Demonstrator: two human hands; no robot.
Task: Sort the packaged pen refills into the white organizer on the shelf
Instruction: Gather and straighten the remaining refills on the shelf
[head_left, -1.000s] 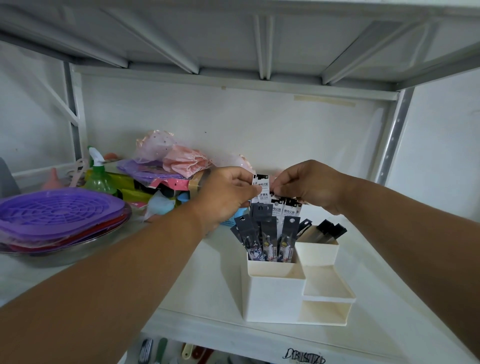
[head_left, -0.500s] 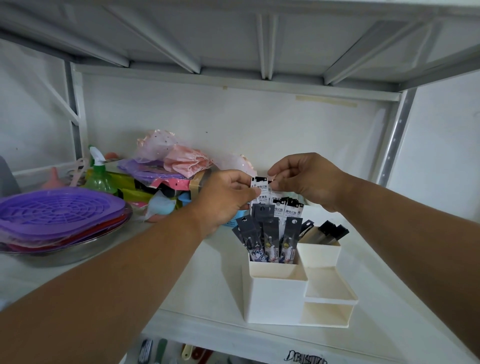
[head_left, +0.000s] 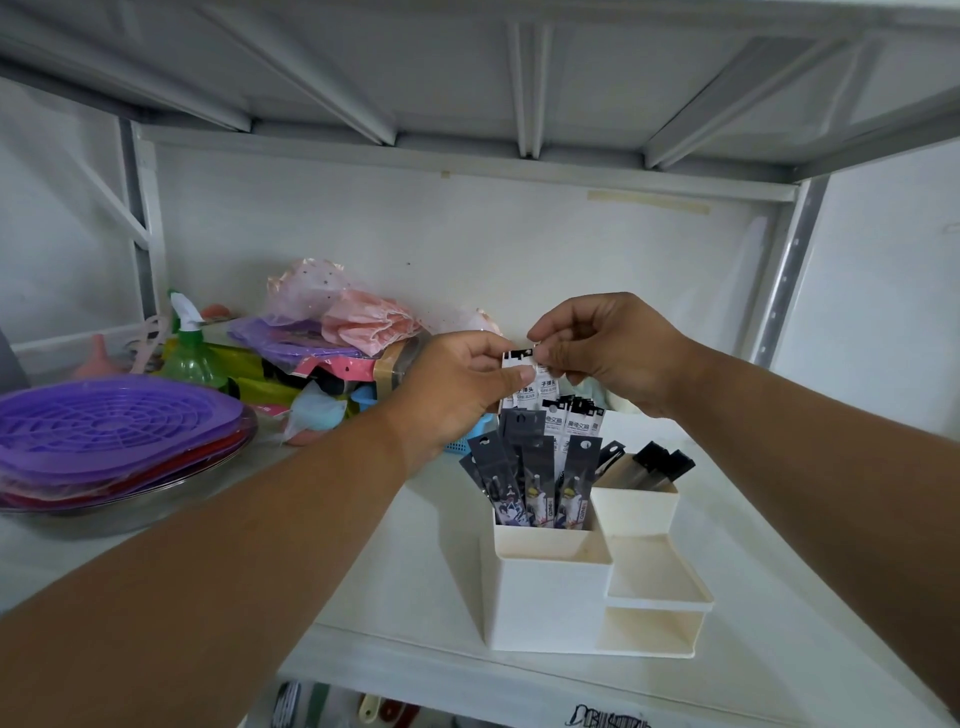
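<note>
1. Left hand (head_left: 462, 389) pinches the top of the white-headed refill packs (head_left: 524, 387), thumb pressed on the header card and fingers curled behind. My read: it steadies the bunch so one pack can be worked loose.
2. Right hand (head_left: 608, 353) pinches the same header tops from the other side, fingertips curled down onto the card edge right next to the left thumb. Both hands are clamped on the packs and almost touch each other.
3. The held packs stand upright in the tall back-left compartment of the white organizer (head_left: 550, 597), bottoms hidden behind the dark packs. Likely being fanned or re-seated by type; can't tell which.
4. Dark refill packs (head_left: 535, 473) stand in front in the same compartment, leaning outward a bit, hang-holes up. Upright storage keeps the headers readable.
5. Black-capped items (head_left: 660, 462) lean in the smaller right compartment; can't tell what they are. The lower front tray and the bottom slot show nothing in them.
6. Writing: white headers carry Chinese print, "子弹头" legible, and a code line below that is too small to read. Grey headers beneath show "晨光文具", as best I can read it. Dark packs have cartoon art and a sideways word that isn't legible.
7. Organizer sits near the front edge of the white shelf (head_left: 405, 545). To the left: purple mesh lids (head_left: 114, 431), a green spray bottle (head_left: 189, 353), pink bags (head_left: 363, 317).
</note>
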